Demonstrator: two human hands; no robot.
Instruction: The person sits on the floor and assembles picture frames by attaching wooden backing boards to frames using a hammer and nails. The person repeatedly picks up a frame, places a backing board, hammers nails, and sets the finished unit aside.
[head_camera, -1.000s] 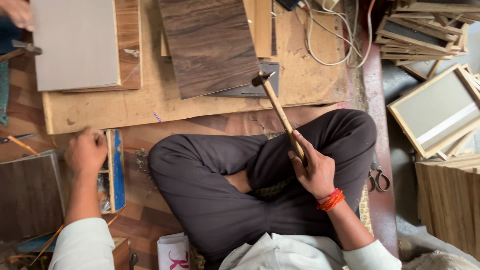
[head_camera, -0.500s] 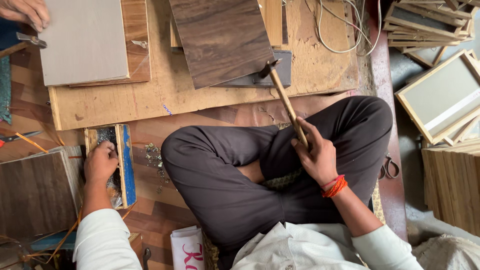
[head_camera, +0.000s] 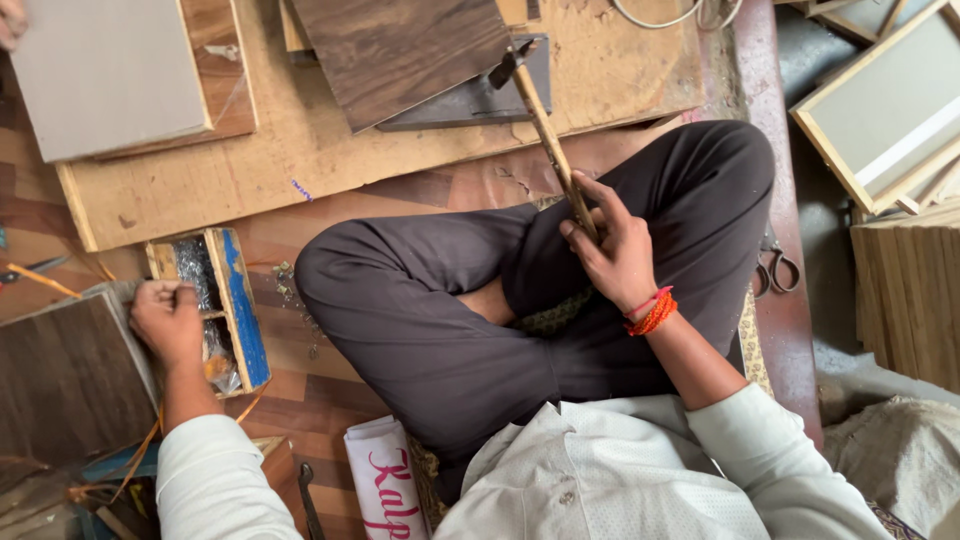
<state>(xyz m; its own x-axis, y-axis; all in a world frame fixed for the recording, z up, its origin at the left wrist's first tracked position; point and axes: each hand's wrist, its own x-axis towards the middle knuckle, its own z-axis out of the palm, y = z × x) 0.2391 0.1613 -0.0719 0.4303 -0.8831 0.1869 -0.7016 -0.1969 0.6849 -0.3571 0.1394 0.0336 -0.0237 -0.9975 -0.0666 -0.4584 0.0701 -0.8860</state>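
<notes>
While the person sits cross-legged on the floor in dark trousers (head_camera: 440, 300) and a white shirt (head_camera: 600, 470), the right hand (head_camera: 615, 250) grips the lower end of a hammer's wooden handle (head_camera: 548, 135), fingers curled round it. The handle slants up and away from the knee; the metal hammer head (head_camera: 505, 65) rests at the edge of a dark walnut-coloured board (head_camera: 400, 50), just over a grey metal plate (head_camera: 480, 95) that pokes out from under that board. Red thread bands (head_camera: 652, 310) circle the right wrist.

Left hand (head_camera: 168, 320): fingers bunched and bent at the near rim of a small wooden box with a blue side (head_camera: 240, 310). Fingertips look pinched together over the compartment; whether they hold anything, I cannot tell. Box holds shiny small bits, too fine to make out. Another dark veneer panel (head_camera: 65, 380) lies just beside the left hand.

Board and plate lie on a large pale plywood sheet (head_camera: 300, 150). A grey panel (head_camera: 105, 75) sits on the far left of it. Scissors (head_camera: 775, 265) lie on the floor beside the right knee. Framed panels (head_camera: 880, 110) are stacked well apart, to the right. A white rolled bag with pink lettering (head_camera: 385, 480) stands near the shirt.
</notes>
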